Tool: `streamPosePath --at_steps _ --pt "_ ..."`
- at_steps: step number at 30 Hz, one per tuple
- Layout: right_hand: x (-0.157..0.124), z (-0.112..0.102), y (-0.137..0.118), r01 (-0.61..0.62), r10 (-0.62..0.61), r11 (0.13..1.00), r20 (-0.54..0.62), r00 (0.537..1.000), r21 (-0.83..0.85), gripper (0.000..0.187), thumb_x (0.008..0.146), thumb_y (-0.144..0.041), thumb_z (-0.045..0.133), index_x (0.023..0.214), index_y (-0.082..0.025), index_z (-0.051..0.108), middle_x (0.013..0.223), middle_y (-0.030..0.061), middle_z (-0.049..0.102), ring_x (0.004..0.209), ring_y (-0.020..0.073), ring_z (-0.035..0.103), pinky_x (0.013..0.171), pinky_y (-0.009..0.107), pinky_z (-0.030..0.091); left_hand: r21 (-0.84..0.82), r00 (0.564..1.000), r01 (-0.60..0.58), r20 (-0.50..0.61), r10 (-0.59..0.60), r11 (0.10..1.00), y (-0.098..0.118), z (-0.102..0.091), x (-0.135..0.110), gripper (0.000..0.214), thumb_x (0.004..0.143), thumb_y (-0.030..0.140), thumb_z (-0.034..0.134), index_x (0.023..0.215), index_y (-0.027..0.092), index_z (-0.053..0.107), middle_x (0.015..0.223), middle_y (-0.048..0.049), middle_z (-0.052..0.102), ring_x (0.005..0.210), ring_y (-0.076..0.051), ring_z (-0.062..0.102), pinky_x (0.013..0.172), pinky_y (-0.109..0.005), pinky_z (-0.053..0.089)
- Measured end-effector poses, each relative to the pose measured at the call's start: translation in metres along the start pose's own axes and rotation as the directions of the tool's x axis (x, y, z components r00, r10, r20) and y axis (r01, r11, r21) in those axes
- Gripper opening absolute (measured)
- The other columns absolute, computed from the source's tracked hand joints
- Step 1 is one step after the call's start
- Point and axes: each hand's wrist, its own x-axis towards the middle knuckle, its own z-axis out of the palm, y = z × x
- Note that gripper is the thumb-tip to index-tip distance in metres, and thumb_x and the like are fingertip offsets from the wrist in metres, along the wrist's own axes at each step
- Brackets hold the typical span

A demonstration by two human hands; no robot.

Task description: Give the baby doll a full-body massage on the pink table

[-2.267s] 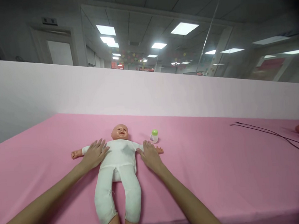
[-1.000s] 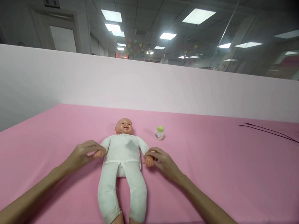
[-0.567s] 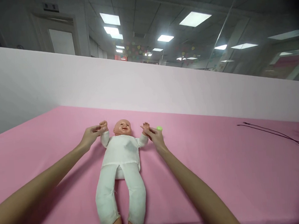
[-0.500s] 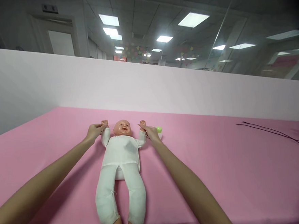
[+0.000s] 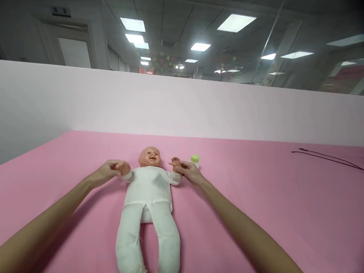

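A baby doll (image 5: 148, 186) with a white cloth body lies on its back on the pink table surface (image 5: 251, 198), head away from me. My left hand (image 5: 108, 171) is closed round the doll's hand on the left side, which is a little blurred. On the other side, my right hand (image 5: 190, 171) pinches the doll's other hand (image 5: 175, 164) near its wrist; those small fingers stick up past mine. Right behind my right hand stands a small container with a green lid (image 5: 195, 158), its lower part partly covered by my hand.
Two thin black cords (image 5: 336, 162) lie across the table at the right. A low white wall (image 5: 173, 104) closes off the back of the table, with glass above it. At the far right edge, a sliver of something skin-coloured shows.
Both my hands have come down and outward, drawing the doll's arms lower and wider from beside its head. The skin-coloured shape at the right edge has mostly left the view.
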Motion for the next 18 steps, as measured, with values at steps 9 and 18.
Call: streamPosePath --at_steps 9,18 --pt "-0.050 -0.011 0.002 0.066 0.038 0.965 0.381 0.924 -0.255 0.021 0.073 -0.027 0.085 0.093 -0.022 0.082 0.109 0.0067 0.072 0.102 0.0233 0.064 0.088 0.034 0.048 0.207 0.943 -0.056 0.332 -0.016 0.977 0.000 0.003 -0.037 0.019 0.076 0.032 0.082 0.092 0.023 0.083 0.106 -0.0097 0.074 0.103 -0.028 0.065 0.093 -0.038 0.049" --pt "0.056 0.011 0.020 -0.284 0.291 0.957 -0.204 0.935 0.064 0.035 0.081 -0.047 0.079 0.100 -0.017 0.080 0.070 0.0020 0.069 0.061 0.0144 0.054 0.054 0.025 0.043 -0.247 0.732 0.365 -0.520 -0.440 0.898 -0.020 0.029 0.061 0.043 0.062 0.055 0.087 0.066 0.018 0.065 0.063 -0.0075 0.065 0.060 -0.024 0.062 0.053 -0.033 0.044"
